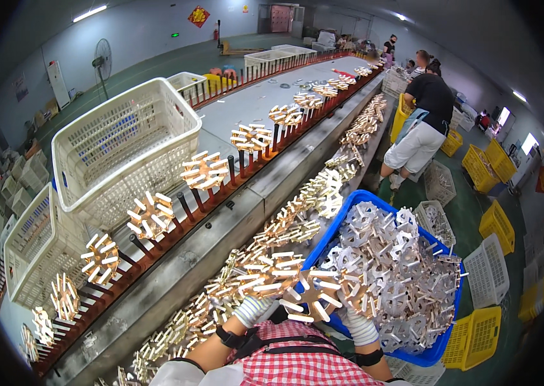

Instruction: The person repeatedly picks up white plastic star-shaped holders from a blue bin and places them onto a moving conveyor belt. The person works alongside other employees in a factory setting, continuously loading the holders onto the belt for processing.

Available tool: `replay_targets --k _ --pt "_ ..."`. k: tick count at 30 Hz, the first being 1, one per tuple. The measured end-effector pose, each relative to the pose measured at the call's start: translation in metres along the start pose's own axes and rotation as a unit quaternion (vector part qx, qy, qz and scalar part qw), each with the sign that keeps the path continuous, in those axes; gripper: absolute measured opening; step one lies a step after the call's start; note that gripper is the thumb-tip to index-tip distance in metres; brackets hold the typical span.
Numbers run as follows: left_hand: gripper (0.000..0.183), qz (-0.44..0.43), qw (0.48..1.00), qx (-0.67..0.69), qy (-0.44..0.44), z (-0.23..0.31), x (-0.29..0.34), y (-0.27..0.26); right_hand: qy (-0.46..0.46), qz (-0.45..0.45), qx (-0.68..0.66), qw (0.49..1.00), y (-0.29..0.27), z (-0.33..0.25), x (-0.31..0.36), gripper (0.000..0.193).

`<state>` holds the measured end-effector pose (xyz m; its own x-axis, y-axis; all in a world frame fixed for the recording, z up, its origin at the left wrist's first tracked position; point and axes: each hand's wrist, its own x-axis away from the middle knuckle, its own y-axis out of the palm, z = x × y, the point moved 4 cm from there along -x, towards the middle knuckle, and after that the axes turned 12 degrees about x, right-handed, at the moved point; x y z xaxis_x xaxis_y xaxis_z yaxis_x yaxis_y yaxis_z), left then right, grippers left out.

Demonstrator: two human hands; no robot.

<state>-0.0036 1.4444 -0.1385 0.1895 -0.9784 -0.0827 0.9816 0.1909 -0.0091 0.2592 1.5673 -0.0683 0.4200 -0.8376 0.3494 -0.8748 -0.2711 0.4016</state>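
Both my hands wear white striped gloves and are low in the middle. Between them, in front of my apron, is a copper-coloured star-shaped metal piece (314, 297) with pale bar-like prongs. My left hand (256, 310) closes at its left side, close to more such pieces. My right hand (359, 325) closes near its right side, at the rim of the blue crate; pieces hide most of its fingers. The blue crate (310, 256) is heaped with silvery metal pieces (407, 289). Loose coppery pieces (272, 238) cover the ledge to the left of it.
A conveyor with upright dark pegs (185, 207) runs diagonally away, star-shaped pieces (149, 215) sitting along it. White crates (124, 154) stand beyond it. Yellow baskets (472, 338) and white ones (485, 270) are on the floor at right. A person in black (429, 96) bends over farther off.
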Motion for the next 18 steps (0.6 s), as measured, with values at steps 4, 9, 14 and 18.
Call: replay_targets --k 4,9,14,18 --pt "0.031 0.018 0.997 -0.059 0.048 0.016 0.004 -0.002 0.006 -0.012 0.007 1.000 0.009 0.004 0.004 0.034" --pt "0.037 -0.026 0.948 -0.300 0.107 0.043 0.021 -0.013 0.008 -0.051 0.044 0.998 0.007 0.018 -0.005 0.038" --pt "0.037 0.028 0.966 -0.240 -0.090 0.073 0.020 -0.024 -0.038 -0.207 0.195 0.958 0.014 0.027 0.001 0.044" --pt "0.034 0.127 0.986 -0.094 -0.052 0.077 0.017 -0.027 0.095 -0.214 0.022 0.972 -0.004 0.057 0.002 0.049"
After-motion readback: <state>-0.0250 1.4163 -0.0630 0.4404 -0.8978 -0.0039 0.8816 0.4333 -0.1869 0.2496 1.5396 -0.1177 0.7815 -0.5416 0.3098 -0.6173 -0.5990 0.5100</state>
